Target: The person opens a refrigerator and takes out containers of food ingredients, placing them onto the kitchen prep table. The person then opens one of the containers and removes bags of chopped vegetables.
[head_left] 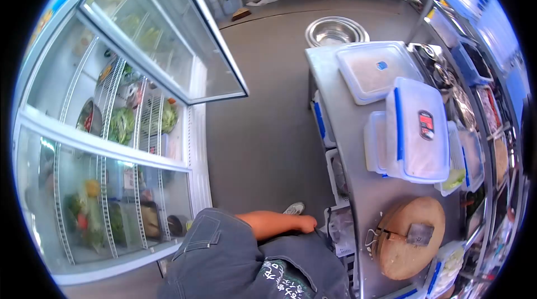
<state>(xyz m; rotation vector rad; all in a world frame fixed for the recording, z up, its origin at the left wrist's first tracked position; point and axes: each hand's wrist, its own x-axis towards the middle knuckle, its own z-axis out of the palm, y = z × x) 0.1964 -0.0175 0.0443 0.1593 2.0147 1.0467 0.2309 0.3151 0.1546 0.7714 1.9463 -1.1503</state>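
Note:
My left hand [306, 223], on a bent arm from a dark grey sleeve, is closed in front of my body; anything inside its fingers is hidden. Close to it, below the steel table's edge, are lidded plastic containers [341, 226]. My right hand is out of view. On the steel table [349, 148], a round wooden chopping block [411, 260] carries a cleaver [419, 234] with a dark square blade. Behind the block stands a large clear container [419, 131] with a blue-edged lid, and past it lies another clear lidded box [377, 70].
At left, a glass-door fridge [112, 148] holds vegetables on wire racks, and its upper door [184, 47] stands open into the aisle. Nested steel bowls [335, 32] sit beyond the table. A broom head [240, 14] rests on the floor [257, 120]. Shelving lines the right side.

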